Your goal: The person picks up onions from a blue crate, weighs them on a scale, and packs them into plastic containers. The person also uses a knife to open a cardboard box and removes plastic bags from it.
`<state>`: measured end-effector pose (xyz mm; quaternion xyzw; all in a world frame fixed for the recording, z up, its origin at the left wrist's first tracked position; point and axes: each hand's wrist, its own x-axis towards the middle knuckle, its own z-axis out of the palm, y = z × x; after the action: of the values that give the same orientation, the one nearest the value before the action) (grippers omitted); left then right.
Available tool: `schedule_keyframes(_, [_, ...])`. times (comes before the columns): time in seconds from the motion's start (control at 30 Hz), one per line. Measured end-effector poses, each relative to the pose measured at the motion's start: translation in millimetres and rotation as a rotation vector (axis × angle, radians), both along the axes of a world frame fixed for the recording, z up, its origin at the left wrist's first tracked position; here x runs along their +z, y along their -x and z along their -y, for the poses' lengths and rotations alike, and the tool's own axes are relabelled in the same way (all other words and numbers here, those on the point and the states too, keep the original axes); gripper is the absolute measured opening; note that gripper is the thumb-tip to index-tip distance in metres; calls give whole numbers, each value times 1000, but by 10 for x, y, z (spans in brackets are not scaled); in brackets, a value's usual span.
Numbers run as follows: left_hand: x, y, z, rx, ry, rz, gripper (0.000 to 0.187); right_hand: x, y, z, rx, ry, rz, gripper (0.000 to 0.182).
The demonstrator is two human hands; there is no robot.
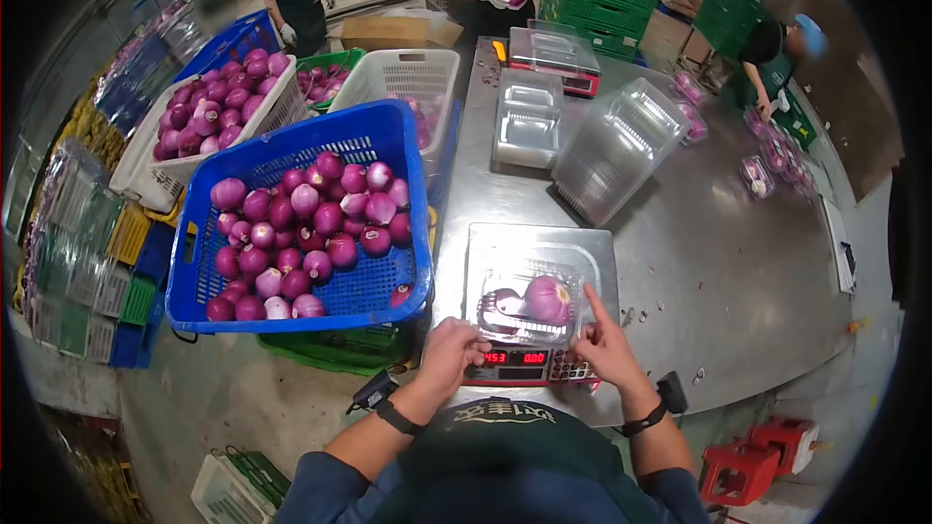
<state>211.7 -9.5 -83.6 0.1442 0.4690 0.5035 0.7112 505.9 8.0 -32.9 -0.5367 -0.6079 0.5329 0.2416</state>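
A clear plastic clamshell box (529, 335) with red onions (549, 300) inside sits on the steel pan of a digital scale (599, 267). Red digits glow on the scale's front, below the box. At the box's front left corner, my left hand (452, 359) has its fingers closed against the edge. My right hand (606, 351) is at the front right corner, thumb and curled fingers at the rim, its index finger stretched along the side. Whether the lid is fully pressed down is hard to see through the glare.
Left of the table stands a blue basket (419, 150) of red onions, with a white crate (282, 114) of onions behind. Stacked clear boxes (621, 150) and another scale (553, 60) lie beyond mine. Packed onions (777, 155) are at the right, near a co-worker (777, 63).
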Motion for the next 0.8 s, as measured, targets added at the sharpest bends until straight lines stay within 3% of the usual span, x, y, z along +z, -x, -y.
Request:
schedule_keyframes(0.07, [-66, -32, -34, -14, 0, -55, 13, -272, 30, 4, -341, 216, -363, 77])
schedule_keyframes(0.1, [-55, -41, -54, -20, 2, -107, 12, -334, 30, 36, -344, 174, -339, 65])
schedule_keyframes(0.27, [63, -268, -153, -97, -47, -239, 10, -414, -152, 236, -431, 157, -389, 56])
schedule_keyframes(0.37, [88, -487, -238, -222, -106, -291, 32, -456, -527, 341, -424, 214, -385, 71])
schedule_keyframes(0.53, [11, -937, -400, -347, -138, -265, 34, -494, -998, 395, -579, 299, -323, 81])
schedule_keyframes(0.63, [37, -1287, -448, -433, -113, -270, 37, -568, -1077, 382, -596, 287, -513, 78])
schedule_keyframes(0.7, [128, -1516, -465, -483, -117, -301, 39, -760, -1173, 354, -656, 161, -651, 65])
schedule_keyframes(0.8, [166, -1662, -485, -537, -148, -389, 40, -926, -1500, 288, -694, 207, -828, 59])
